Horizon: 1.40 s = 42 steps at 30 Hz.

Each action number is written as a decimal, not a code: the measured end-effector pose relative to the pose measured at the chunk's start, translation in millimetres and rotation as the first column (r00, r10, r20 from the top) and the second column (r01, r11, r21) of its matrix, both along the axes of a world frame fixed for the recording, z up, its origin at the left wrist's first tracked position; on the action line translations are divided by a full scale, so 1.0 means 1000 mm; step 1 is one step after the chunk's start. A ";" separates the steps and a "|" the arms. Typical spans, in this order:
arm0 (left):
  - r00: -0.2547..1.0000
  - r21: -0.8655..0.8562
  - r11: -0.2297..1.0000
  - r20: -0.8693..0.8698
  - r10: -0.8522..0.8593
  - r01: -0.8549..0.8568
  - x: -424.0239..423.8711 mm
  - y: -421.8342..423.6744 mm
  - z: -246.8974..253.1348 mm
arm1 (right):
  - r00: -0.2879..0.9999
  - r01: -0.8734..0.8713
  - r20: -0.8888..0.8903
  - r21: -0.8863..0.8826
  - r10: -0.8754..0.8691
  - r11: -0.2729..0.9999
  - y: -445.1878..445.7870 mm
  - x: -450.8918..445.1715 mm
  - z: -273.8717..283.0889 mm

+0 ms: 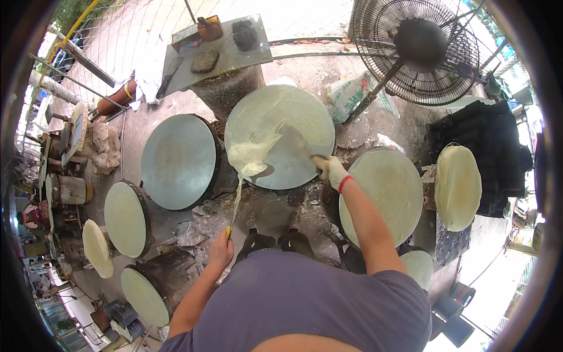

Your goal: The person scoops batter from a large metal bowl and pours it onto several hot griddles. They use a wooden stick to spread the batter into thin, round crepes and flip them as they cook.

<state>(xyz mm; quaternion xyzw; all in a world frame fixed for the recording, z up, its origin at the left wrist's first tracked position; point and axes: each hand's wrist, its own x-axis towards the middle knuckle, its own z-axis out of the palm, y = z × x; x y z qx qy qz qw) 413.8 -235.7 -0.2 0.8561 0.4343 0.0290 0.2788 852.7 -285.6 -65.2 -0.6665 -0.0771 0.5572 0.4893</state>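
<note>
Before me stands a round griddle, partly coated with pale batter and bare grey toward its near side. My left hand, ungloved, grips the yellow handle of a long thin tool. Batter covers the tool's far end and joins a thick wet mass at the griddle's left edge. Over the griddle's near right edge, my right hand wears a pale glove with a red cuff. Its fingers are closed on a dark-edged flat tool, blurred and mostly hidden.
A bare griddle stands at left, a coated griddle at right. Several smaller coated griddles flank me. Thin round sheets are stacked at right and left. A large fan and a small table stand ahead.
</note>
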 end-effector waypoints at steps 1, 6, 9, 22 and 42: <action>1.000 0.012 1.000 0.014 -0.023 0.023 -0.003 0.002 0.000 | 0.970 0.240 -0.052 0.056 -0.237 0.969 -0.009 -0.006 -0.013; 0.976 -0.014 0.993 0.188 -0.115 0.119 -0.014 0.029 0.006 | 0.984 -0.160 -0.073 0.051 0.163 0.986 -0.038 -0.076 -0.005; 0.925 -0.042 0.985 0.354 -0.141 0.167 -0.030 0.047 0.024 | 0.984 0.076 -0.163 0.010 -0.073 0.997 -0.077 -0.132 0.016; 0.603 -0.715 0.696 0.586 0.541 0.071 -0.170 0.144 0.077 | 0.775 0.591 0.228 0.070 -0.589 0.804 0.097 -0.369 -0.059; 0.530 -0.862 0.320 0.497 0.687 0.393 -0.215 0.133 0.081 | 0.705 0.686 0.197 0.057 -0.682 0.726 0.038 -0.352 -0.025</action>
